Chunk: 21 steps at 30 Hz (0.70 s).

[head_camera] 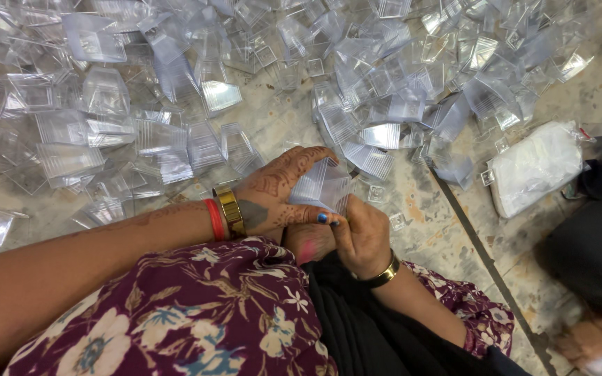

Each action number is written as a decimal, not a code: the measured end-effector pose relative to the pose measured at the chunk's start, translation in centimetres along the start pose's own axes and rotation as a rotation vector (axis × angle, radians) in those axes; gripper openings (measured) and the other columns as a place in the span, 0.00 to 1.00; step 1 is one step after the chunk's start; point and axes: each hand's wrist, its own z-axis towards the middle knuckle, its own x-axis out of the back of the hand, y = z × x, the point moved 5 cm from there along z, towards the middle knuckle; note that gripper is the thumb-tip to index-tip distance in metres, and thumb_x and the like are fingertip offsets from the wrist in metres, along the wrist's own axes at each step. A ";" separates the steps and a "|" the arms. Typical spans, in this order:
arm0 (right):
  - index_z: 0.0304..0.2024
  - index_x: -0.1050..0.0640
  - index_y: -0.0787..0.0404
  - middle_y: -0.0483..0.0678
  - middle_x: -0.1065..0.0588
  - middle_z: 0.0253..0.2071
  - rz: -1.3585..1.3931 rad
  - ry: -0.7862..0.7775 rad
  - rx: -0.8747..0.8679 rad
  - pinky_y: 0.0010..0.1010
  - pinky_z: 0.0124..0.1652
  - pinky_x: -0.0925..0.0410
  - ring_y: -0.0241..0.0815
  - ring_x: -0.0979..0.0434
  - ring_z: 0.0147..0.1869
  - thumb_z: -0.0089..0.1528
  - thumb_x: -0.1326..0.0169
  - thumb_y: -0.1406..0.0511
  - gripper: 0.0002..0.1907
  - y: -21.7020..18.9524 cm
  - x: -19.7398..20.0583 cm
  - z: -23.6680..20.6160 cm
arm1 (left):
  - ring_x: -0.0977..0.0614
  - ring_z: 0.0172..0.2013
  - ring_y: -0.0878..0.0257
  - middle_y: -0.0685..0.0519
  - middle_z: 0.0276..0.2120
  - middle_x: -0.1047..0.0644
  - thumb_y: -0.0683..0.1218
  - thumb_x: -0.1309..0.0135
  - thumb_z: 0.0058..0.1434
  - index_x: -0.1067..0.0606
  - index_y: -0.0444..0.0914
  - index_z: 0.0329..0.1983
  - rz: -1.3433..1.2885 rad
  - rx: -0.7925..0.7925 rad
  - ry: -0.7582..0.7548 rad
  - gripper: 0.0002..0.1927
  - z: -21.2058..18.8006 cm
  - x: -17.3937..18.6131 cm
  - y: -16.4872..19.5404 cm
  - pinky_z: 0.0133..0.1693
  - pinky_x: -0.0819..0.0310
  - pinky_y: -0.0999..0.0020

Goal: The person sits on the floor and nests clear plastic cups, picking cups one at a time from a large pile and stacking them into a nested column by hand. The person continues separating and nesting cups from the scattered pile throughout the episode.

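Note:
My left hand (276, 191), marked with dark henna patterns and wearing a gold and a red bangle at the wrist, grips a small stack of clear plastic cups (323, 186). My right hand (364, 233), with a gold bangle, is closed just below and to the right of the stack, its fingertips touching the stack's lower edge. Both hands sit above my lap, which is covered by maroon floral cloth (196, 313) and black cloth (357, 327).
Loose clear plastic cups (196, 83) lie strewn over the stone floor (426, 209) across the top. A white packet (534, 167) lies at the right. Another person's dark clothing (593, 244) and hand (590, 341) are at the right edge.

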 end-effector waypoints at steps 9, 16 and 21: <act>0.29 0.30 0.62 0.42 0.34 0.22 0.524 -0.194 -0.366 0.28 0.27 0.38 0.32 0.36 0.26 0.70 0.48 0.59 0.18 3.4 -1.2 -1.3 | 0.25 0.65 0.49 0.44 0.64 0.29 0.67 0.43 0.57 0.40 0.46 0.69 -0.555 0.337 0.153 0.42 -0.2 -1.5 -4.2 0.62 0.29 0.56; 0.39 0.23 0.61 0.45 0.21 0.33 -0.174 0.058 -0.627 0.29 0.32 0.32 0.37 0.23 0.34 0.62 0.38 0.62 0.10 12.6 2.4 -1.7 | 0.37 0.71 0.52 0.49 0.72 0.38 0.63 0.48 0.68 0.38 0.43 0.75 -0.665 0.094 0.159 0.36 0.2 -0.8 -4.0 0.68 0.41 0.54; 0.48 0.20 0.63 0.48 0.19 0.37 -0.097 0.199 -0.562 0.25 0.34 0.31 0.34 0.22 0.35 0.65 0.34 0.65 0.13 19.1 3.7 -1.2 | 0.23 0.56 0.55 0.46 0.57 0.27 0.61 0.49 0.67 0.35 0.41 0.66 -1.288 0.247 -0.071 0.30 0.4 -3.5 -5.0 0.54 0.25 0.55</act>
